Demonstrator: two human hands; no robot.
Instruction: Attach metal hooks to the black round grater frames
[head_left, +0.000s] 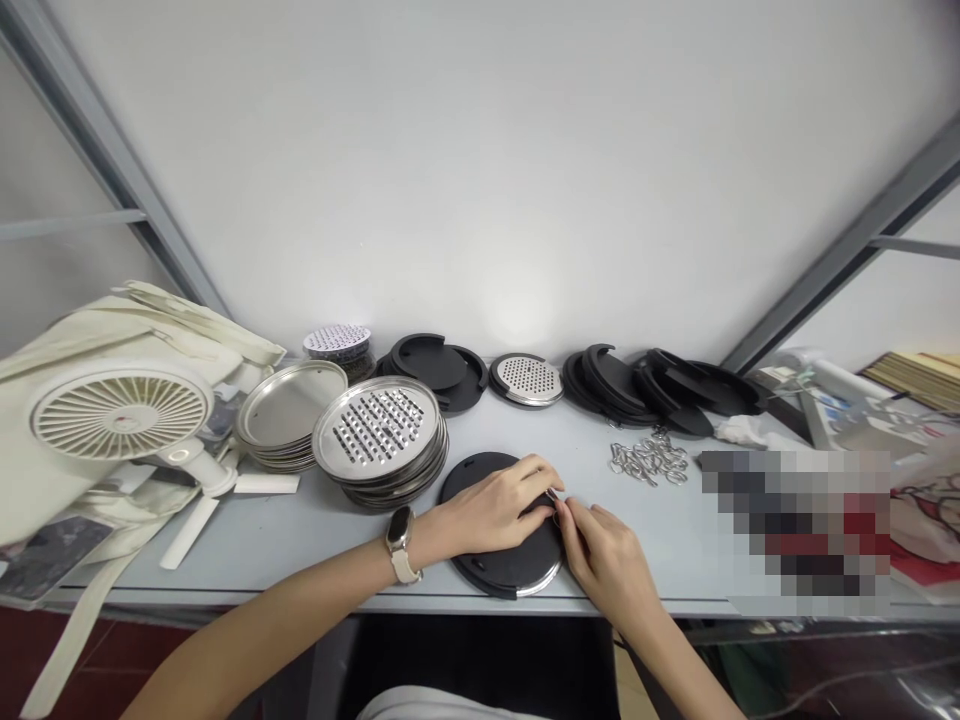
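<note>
A round black disc with a shiny metal rim lies near the table's front edge. Across its top rests my left hand, fingers bent and thumb tip gripping at its right edge. My right hand is closed in a pinch at the same edge, on a small shiny metal piece, largely covered by the fingertips of both hands. To the right lies a loose pile of bent metal wire clips. A stack of metal grater plates stands to the left of the disc.
Plain round metal plates are stacked further left, beside a white fan. Along the wall are black round holders, a disc with a perforated metal plate and more black holders. A blurred patch covers the right.
</note>
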